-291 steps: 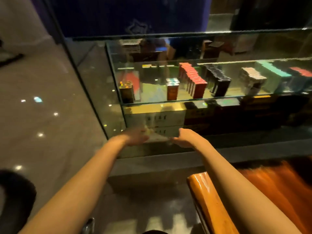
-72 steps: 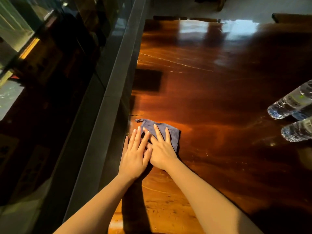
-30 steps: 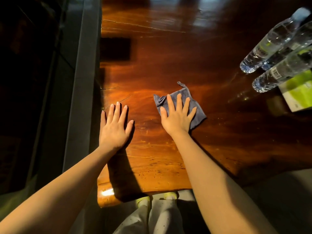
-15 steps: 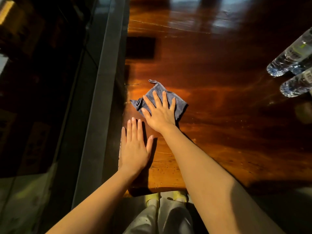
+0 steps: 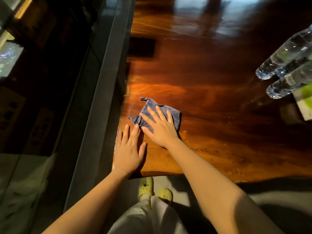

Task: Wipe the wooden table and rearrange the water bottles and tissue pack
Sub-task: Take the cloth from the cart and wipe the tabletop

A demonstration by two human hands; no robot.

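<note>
A glossy wooden table [image 5: 219, 81] is seen from above, set against a glass counter [image 5: 94, 92] on its left. Two water bottles [image 5: 287, 54] are stood near the right edge, with a green-and-white tissue pack [image 5: 303, 103] just beside them. A grey cloth [image 5: 160, 114] is pressed flat near the table's left edge by the right hand [image 5: 160, 127], fingers spread wide. The left hand [image 5: 128, 149] is laid open and empty on the wood just beside it.
</note>
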